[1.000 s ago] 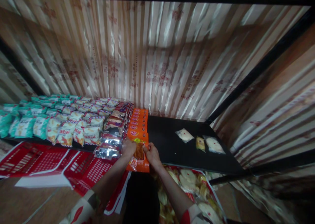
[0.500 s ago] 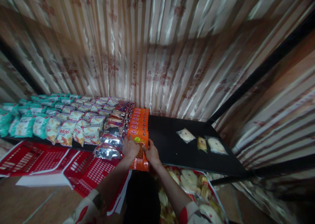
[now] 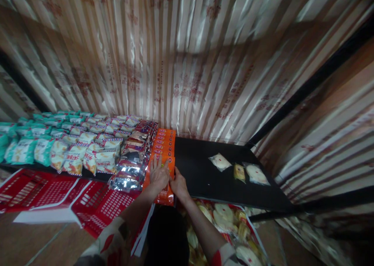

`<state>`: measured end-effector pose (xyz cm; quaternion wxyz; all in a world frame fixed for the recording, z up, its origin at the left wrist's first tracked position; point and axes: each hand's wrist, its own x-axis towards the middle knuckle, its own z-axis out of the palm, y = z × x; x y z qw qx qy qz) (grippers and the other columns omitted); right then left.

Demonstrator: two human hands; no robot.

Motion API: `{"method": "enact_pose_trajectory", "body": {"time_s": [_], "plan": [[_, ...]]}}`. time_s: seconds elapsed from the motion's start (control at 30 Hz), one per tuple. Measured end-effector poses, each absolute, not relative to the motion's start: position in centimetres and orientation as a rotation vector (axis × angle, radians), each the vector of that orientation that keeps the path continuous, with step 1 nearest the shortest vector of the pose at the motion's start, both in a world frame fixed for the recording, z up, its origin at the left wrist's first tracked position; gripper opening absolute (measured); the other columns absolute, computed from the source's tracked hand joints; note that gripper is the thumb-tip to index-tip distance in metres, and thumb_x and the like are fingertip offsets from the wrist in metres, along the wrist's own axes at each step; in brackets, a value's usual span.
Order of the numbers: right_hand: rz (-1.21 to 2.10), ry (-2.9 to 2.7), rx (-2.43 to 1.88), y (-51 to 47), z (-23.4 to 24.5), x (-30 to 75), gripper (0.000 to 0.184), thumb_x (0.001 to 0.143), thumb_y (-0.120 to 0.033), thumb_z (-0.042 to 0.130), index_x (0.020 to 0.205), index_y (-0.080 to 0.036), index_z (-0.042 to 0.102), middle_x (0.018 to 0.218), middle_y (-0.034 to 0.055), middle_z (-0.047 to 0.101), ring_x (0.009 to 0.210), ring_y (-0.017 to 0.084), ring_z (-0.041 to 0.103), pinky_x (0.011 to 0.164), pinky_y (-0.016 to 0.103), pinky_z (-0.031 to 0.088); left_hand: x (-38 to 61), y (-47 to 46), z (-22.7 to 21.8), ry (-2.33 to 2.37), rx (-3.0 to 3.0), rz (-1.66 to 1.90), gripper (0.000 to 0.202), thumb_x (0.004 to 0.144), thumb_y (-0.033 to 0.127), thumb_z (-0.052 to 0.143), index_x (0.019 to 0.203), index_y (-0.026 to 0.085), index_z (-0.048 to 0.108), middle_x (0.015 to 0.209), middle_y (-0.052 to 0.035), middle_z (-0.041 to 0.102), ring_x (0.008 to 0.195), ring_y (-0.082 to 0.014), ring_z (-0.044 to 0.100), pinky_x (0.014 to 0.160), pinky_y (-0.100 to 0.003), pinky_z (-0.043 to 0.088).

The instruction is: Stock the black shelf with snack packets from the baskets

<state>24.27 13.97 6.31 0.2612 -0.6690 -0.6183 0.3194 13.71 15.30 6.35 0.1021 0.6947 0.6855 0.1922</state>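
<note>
Overlapping orange snack packets (image 3: 164, 143) form a row running from back to front on the black shelf. My left hand (image 3: 159, 176) lies on the front packets with its fingers spread, partly covering their print. At the right edge of the same packets is my right hand (image 3: 179, 185), its thumb over the border and its fingers along the side. It grips the edge of the front orange packet (image 3: 165, 198). Immediately left of the orange row lie dark, shiny silver-edged packets (image 3: 130, 157), close to my left hand.
White snack bags (image 3: 106, 161) and teal bags (image 3: 25, 151) fill the shelf's left side. Several small wrapped items, including a yellow one (image 3: 239, 172), lie on the black shelf (image 3: 201, 164) at right. Red baskets (image 3: 108, 199) and a container of wrapped breads (image 3: 224, 215) stand below.
My left hand has moved from the front packet's left side onto its top, fingers now spread. My right hand stays at the right edge. The view shifted slightly.
</note>
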Motion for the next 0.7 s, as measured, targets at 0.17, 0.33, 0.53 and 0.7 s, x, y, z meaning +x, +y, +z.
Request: {"method": "enact_pose_trajectory", "body": {"time_s": [0.17, 0.33, 0.53, 0.7], "plan": [[0.857, -1.704, -1.827, 14.0, 6.3, 24.4, 0.049, 0.084, -0.027, 0.047, 0.131, -0.013, 0.045, 0.102, 0.0112, 0.07, 0.091, 0.021, 0.066, 0.081, 0.027, 0.046, 13.7, 16.1, 5.8, 2.044, 2.032, 0.521, 0.044, 0.088, 0.037, 0.04, 0.13, 0.031, 0.049, 0.144, -0.0013, 0.04, 0.139, -0.0286, 0.017, 0.113, -0.049, 0.007], [0.867, -1.795, -1.848, 14.2, 6.2, 24.7, 0.051, 0.085, -0.026, 0.046, 0.133, -0.01, 0.042, 0.096, 0.0128, 0.071, 0.088, 0.022, 0.067, 0.078, 0.027, 0.046, 13.7, 15.7, 5.8, 2.038, 2.042, 0.527, 0.045, 0.089, 0.039, 0.038, 0.134, 0.033, 0.044, 0.142, -0.0008, 0.042, 0.138, -0.0286, 0.02, 0.113, -0.05, 0.007], [0.711, -1.986, -1.876, 15.1, 6.7, 26.4, 0.036, 0.084, -0.025, 0.047, 0.117, -0.015, 0.06, 0.089, 0.0112, 0.071, 0.08, 0.022, 0.068, 0.072, 0.026, 0.047, 14.0, 15.4, 5.1, 2.076, 2.096, 0.576, 0.047, 0.087, 0.041, 0.042, 0.133, 0.032, 0.046, 0.14, -0.004, 0.045, 0.136, -0.0314, 0.025, 0.112, -0.052, 0.011], [0.737, -1.835, -1.845, 17.5, 6.4, 27.5, 0.032, 0.082, -0.019, 0.047, 0.109, -0.011, 0.064, 0.097, 0.0119, 0.071, 0.09, 0.02, 0.067, 0.08, 0.025, 0.048, 14.1, 15.5, 4.2, 2.12, 2.189, 0.667, 0.046, 0.086, 0.044, 0.044, 0.131, 0.034, 0.048, 0.142, -0.0037, 0.042, 0.134, -0.0328, 0.029, 0.108, -0.056, 0.019]]}}
